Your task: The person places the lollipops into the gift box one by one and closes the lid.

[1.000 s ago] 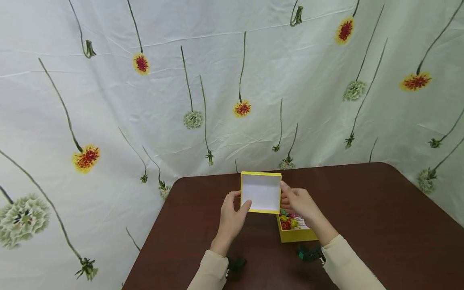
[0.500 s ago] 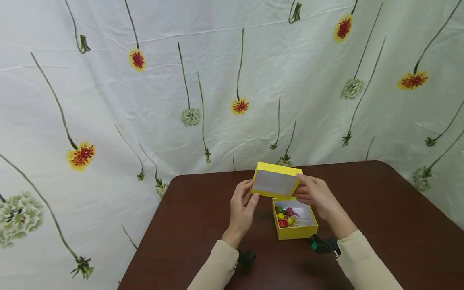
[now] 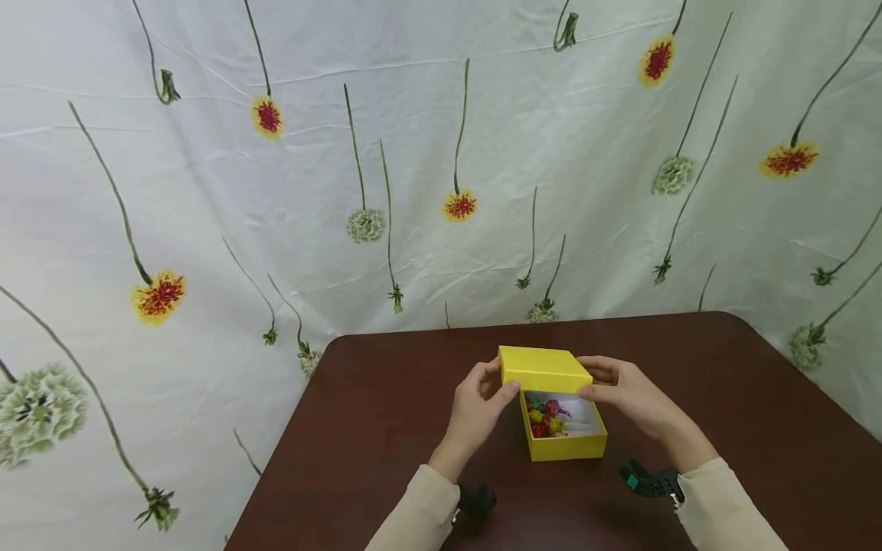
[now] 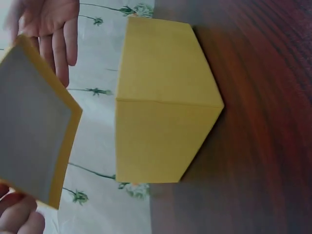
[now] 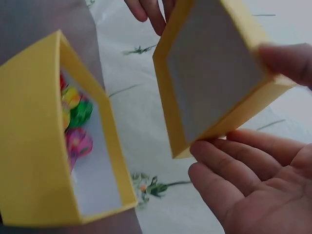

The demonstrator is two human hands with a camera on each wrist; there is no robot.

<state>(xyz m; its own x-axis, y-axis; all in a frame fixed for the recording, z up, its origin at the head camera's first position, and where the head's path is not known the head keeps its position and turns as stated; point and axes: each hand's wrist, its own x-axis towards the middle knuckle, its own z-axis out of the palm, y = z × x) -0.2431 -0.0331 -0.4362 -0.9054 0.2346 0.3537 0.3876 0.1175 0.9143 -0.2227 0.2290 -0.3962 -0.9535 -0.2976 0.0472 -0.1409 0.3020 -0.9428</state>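
A yellow box lid (image 3: 543, 369) is held above an uncovered yellow box (image 3: 568, 448), its white inner side facing down. My left hand (image 3: 475, 413) grips the lid's left end between thumb and fingers. At the lid's right end, my right hand (image 3: 632, 394) pinches it, the thumb in front and the fingers behind. Wrapped lollipops (image 3: 544, 419) in red, yellow, green and pink lie in the box's left part. In the right wrist view the lid (image 5: 214, 73) is apart from the box (image 5: 36, 141). The left wrist view shows only the box's outer walls (image 4: 165, 97).
Both hands work over a dark brown table (image 3: 386, 428), whose far edge meets a white curtain (image 3: 289, 191) with printed flowers. Dark straps (image 3: 651, 480) with small devices sit at both wrists, under the cream sleeves.
The lid has tipped from upright, with its inside facing me, to nearly level with its top showing. Both hands have moved right and brought it over the box's back part.
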